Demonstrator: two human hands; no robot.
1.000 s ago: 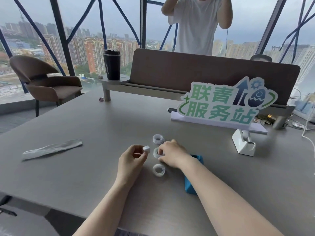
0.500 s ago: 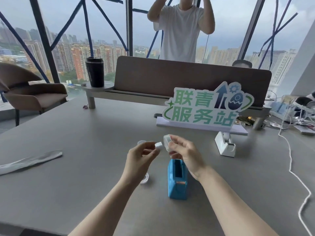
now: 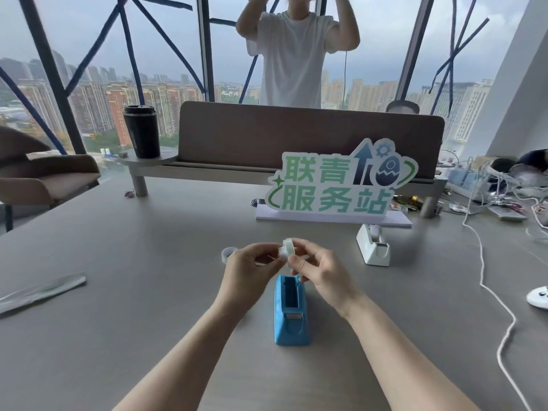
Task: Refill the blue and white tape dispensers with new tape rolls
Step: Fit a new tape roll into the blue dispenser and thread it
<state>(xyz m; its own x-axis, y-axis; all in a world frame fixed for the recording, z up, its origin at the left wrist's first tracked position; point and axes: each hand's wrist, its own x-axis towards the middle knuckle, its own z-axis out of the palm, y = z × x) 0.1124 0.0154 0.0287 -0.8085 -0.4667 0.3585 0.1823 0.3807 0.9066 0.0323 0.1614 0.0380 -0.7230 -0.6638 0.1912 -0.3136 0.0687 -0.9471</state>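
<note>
- Both hands are raised just above the grey table (image 3: 148, 307), meeting over the far end of the blue tape dispenser (image 3: 292, 311); its slot stands open and holds no roll.
- The right hand (image 3: 321, 274) pinches a small clear tape roll (image 3: 288, 250) between thumb and fingers, the roll held on edge.
- The left hand (image 3: 252, 269) closes its fingertips against the near side of that same roll; whether it grips the roll itself or a small piece pressed to it, I cannot tell.
- Another tape roll (image 3: 227, 253) lies flat on the table just beyond the left hand, partly hidden by it.
- The white tape dispenser (image 3: 373, 246) sits well to the right, near the base of the green-lettered sign (image 3: 341, 182).
- A crumpled silvery wrapper (image 3: 41, 292) lies far left; a black cup (image 3: 141, 131) stands on the low shelf behind.
</note>
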